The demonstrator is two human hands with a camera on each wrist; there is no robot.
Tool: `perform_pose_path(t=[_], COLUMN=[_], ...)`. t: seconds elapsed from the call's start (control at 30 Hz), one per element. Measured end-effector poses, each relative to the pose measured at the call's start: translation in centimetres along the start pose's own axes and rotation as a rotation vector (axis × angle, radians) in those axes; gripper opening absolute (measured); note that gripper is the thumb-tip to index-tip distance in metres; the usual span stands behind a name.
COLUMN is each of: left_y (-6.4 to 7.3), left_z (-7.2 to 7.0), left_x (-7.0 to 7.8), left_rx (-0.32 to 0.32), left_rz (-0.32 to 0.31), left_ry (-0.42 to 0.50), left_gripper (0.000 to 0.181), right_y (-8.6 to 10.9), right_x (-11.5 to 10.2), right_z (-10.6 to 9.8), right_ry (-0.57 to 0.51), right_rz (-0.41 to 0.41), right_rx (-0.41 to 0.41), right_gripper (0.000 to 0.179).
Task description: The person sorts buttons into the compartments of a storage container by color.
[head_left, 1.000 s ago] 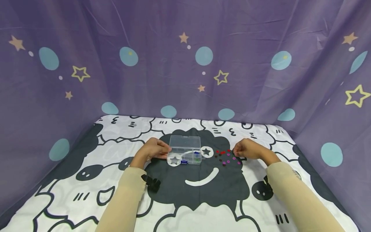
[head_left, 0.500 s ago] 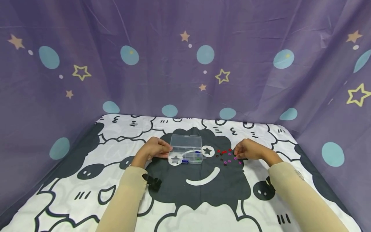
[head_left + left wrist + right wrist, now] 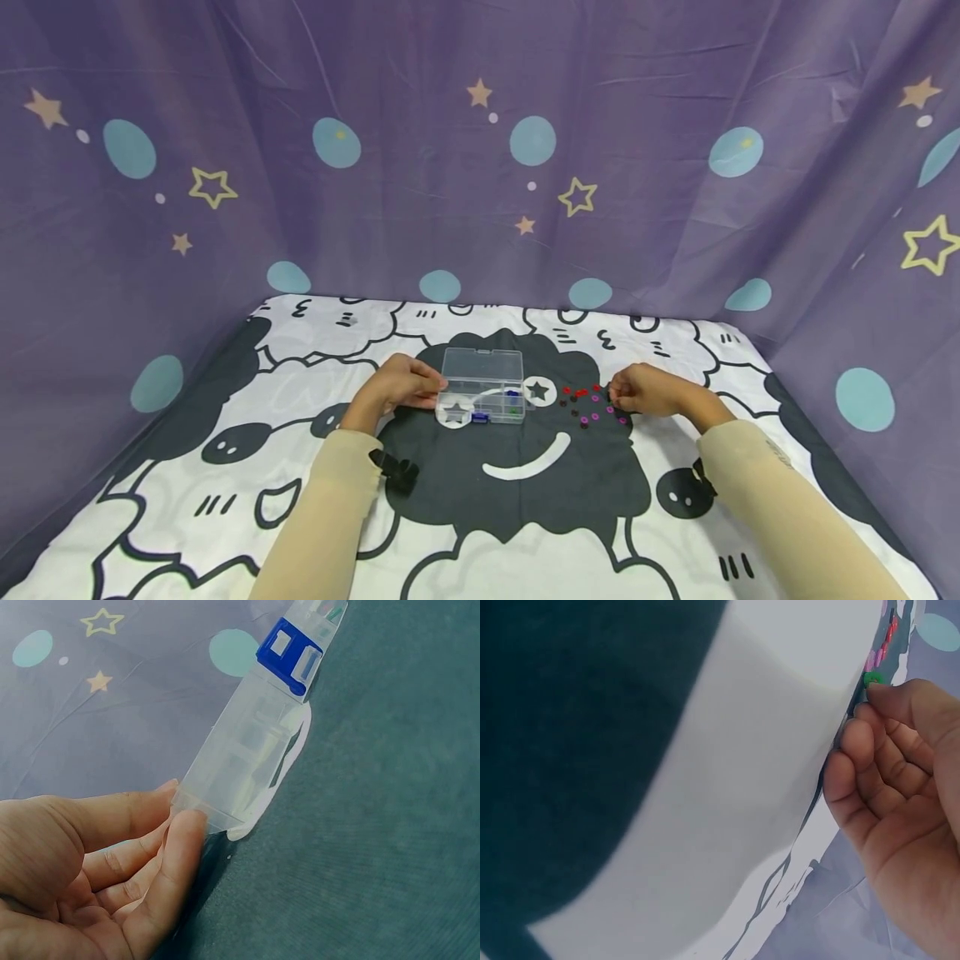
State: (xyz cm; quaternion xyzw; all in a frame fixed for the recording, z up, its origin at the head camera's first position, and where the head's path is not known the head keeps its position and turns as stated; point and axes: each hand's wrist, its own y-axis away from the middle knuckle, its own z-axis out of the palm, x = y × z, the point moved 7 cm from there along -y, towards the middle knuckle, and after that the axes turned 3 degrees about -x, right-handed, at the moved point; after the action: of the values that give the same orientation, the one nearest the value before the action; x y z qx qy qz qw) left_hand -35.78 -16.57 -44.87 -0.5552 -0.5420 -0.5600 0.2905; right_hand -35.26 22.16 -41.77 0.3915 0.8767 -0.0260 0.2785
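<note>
A clear plastic compartment box stands on the patterned cloth with its lid raised at the back. My left hand pinches the box's left end between thumb and fingers. In the left wrist view a blue latch shows on its front wall. Small blue and green pieces lie in its right-hand compartments. Right of the box, my right hand pinches a small green ring-shaped bead at the tips of thumb and forefinger. Red beads, purple rings and dark beads lie scattered beside that hand.
The black-and-white cartoon cloth covers the surface under both hands. Behind it hangs a purple curtain with stars and blue ovals, which also closes off both sides.
My right hand has shifted slightly right, and a bit of green now shows at its fingertips. The left hand stays on the box's left end.
</note>
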Motion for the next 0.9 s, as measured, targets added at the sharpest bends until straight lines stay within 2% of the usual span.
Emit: perform_pose_path(t=[0.27,0.53,0.9], left_y=[0.1,0.1,0.1], left_z=[0.0,0.1,0.1], left_x=[0.1,0.2,0.3], left_rx=[0.005,0.002,0.001], left_rz=[-0.003,0.0,0.005], left_ry=[-0.005,0.001,-0.008], left_gripper=[0.018,0.017,0.017], right_y=[0.2,0.0,-0.9], right_x=[0.1,-0.2,-2.0], right_z=[-0.3,-0.9,-1.1], right_ry=[-0.006,-0.013,-0.017], right_rz=[0.02,-0.008,-0.043], right_rx=[0.037,0.076,0.093], right_gripper=[0.013,0.01,0.012])
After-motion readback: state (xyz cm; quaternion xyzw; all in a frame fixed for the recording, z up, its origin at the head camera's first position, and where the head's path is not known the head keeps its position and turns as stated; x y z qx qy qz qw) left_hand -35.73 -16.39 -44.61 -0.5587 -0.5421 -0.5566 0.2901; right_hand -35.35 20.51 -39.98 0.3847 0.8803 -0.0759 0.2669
